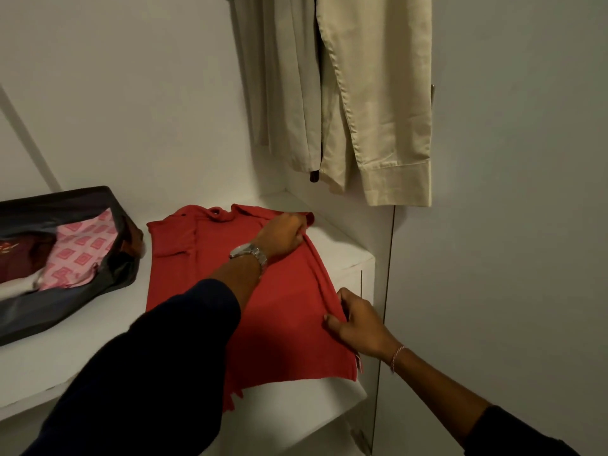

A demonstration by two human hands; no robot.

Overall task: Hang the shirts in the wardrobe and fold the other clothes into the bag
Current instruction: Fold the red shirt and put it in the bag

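Note:
A red polo shirt (pixel 279 311) lies flat on the white wardrobe shelf (pixel 342 248), collar away from me. My left hand (pixel 283 236), with a watch on its wrist, grips the shirt's right edge near the shoulder. My right hand (pixel 357 322) pinches the same edge lower down, where the fabric is bunched into a ridge. An open dark bag (pixel 82 291) sits at the left of the shelf with a pink patterned garment (pixel 79 255) and a dark red one inside.
Two beige shirts (pixel 378 110) hang above the shelf's far right end, their cuffs just over the surface. The wardrobe's white side panel (pixel 493 225) stands close on the right. Bare shelf lies between the bag and the red shirt.

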